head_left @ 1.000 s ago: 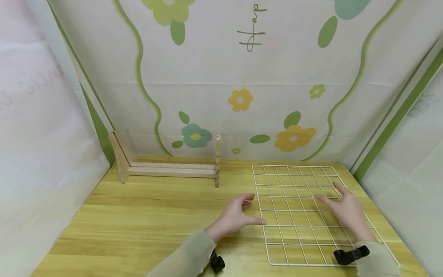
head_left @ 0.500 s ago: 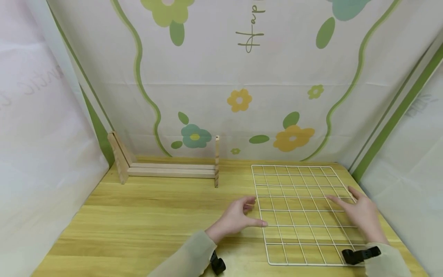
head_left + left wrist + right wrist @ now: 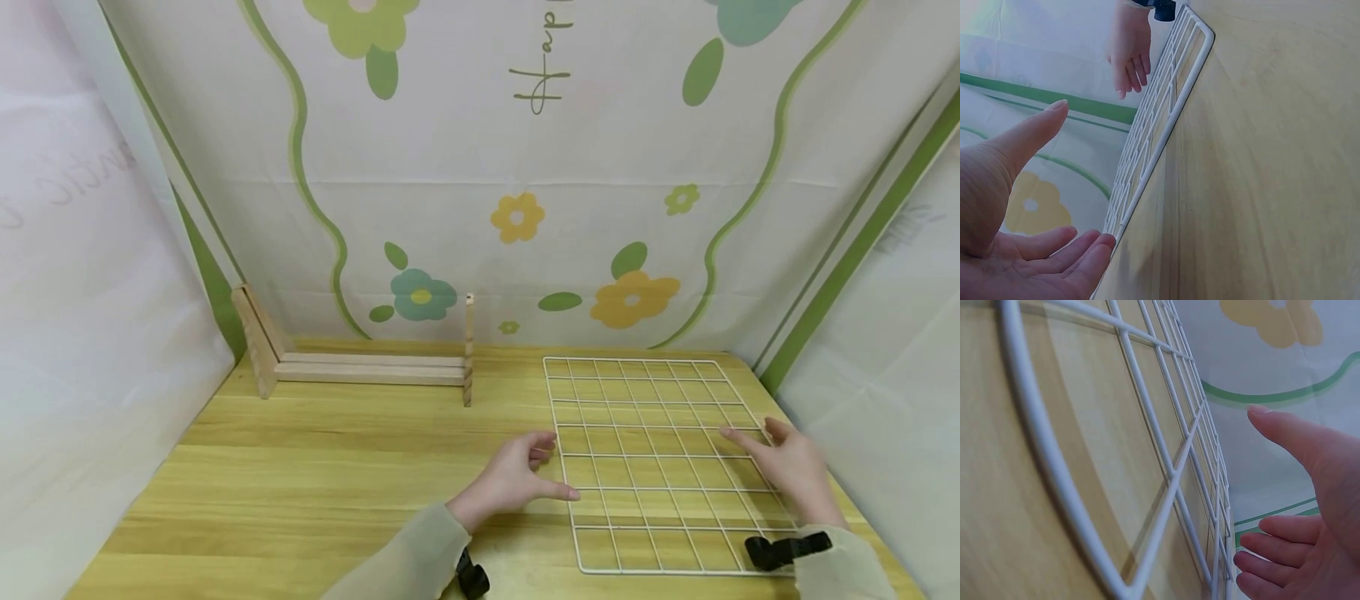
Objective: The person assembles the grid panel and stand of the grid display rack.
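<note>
A white wire grid panel (image 3: 652,456) lies flat on the wooden table. By its left edge is my left hand (image 3: 513,475), the thumb held over the wires. In the left wrist view that hand (image 3: 997,212) has thumb and fingers spread apart, with the fingertips beside the grid's rim (image 3: 1166,134); whether they touch it I cannot tell. At the right edge, my right hand (image 3: 798,475) has its thumb above the panel and its fingers by the outer side. The right wrist view shows this hand (image 3: 1335,512) with fingers extended, gripping nothing.
A wooden frame (image 3: 371,369) with two upright ends stands at the back left of the table (image 3: 315,483). Flower-printed cloth (image 3: 442,150) hangs behind, and more cloth walls (image 3: 892,367) flank both sides.
My right hand has moved rightward and slightly nearer, from over the grid to its right edge. The left hand has shifted slightly nearer along the left edge. The grid stays in place.
</note>
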A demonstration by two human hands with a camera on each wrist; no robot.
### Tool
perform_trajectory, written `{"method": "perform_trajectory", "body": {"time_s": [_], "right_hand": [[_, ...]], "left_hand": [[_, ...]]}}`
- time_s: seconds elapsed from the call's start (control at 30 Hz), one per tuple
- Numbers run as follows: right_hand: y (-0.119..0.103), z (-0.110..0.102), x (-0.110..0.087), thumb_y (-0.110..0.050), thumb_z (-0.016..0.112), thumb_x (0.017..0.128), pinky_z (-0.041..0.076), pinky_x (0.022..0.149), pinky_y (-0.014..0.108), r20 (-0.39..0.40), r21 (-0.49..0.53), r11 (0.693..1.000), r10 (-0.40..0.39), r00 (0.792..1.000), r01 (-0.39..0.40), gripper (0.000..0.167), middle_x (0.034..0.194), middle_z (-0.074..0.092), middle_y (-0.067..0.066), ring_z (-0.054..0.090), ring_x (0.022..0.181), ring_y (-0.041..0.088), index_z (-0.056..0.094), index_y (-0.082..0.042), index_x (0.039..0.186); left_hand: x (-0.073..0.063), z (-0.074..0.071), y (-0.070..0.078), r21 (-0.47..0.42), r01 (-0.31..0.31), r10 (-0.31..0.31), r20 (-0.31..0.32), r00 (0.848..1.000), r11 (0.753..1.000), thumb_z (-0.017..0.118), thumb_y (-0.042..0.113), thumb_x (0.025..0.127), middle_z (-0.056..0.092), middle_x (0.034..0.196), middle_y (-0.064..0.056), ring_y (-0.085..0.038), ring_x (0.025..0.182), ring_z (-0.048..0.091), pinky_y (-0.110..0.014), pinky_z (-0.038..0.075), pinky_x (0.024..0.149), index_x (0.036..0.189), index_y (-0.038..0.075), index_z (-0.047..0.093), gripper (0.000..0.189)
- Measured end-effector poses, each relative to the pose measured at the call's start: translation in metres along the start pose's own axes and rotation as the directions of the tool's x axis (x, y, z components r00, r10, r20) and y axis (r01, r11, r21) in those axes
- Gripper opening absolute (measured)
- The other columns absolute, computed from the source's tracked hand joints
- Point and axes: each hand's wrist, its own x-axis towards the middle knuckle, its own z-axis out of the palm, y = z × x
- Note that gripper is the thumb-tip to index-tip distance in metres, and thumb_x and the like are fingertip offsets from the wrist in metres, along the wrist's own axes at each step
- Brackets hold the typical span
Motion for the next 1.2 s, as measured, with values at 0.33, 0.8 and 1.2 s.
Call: {"method": "perform_trajectory", "body": {"time_s": [0.33, 0.8, 1.2], "right_hand": [[0.001, 0.002, 0.001, -0.061, 0.059, 0.097, 0.026, 0.106, 0.073, 0.013, -0.010, 1.000, -0.001, 1.000, 0.001, 0.108, 0.150, 0.022, 0.045, 0.023, 0.135, 0.064, 0.015, 0.022, 0.150], [-0.005, 0.010, 0.000, -0.059, 0.062, 0.096, 0.032, 0.104, 0.071, 0.011, -0.057, 0.998, -0.030, 0.999, 0.030, 0.104, 0.147, 0.028, 0.046, 0.029, 0.133, 0.063, 0.022, 0.021, 0.149], [-0.006, 0.009, 0.001, -0.061, 0.062, 0.095, 0.034, 0.102, 0.071, 0.036, -0.085, 0.996, -0.038, 0.999, 0.041, 0.105, 0.148, 0.029, 0.044, 0.031, 0.133, 0.061, 0.023, 0.020, 0.150]], "left_hand": [[0.000, 0.002, 0.000, -0.013, 0.025, -0.025, 0.011, 1.000, 1.000, 0.092, 0.029, 0.078, 0.056, 0.143, -0.016, -0.032, 0.126, 0.056, -0.042, 0.047, 0.105, 0.148, -0.002, 0.047, 0.090], [0.003, -0.004, -0.001, -0.211, 0.122, -0.122, 0.013, 0.992, 0.970, 0.088, 0.022, 0.084, 0.052, 0.145, -0.020, -0.035, 0.130, 0.052, -0.048, 0.043, 0.108, 0.152, -0.012, 0.033, 0.094], [0.007, -0.012, -0.001, -0.313, 0.182, -0.197, -0.016, 0.980, 0.932, 0.084, 0.028, 0.087, 0.059, 0.135, -0.022, -0.037, 0.127, 0.054, -0.052, 0.040, 0.110, 0.146, -0.015, 0.040, 0.085]]}}
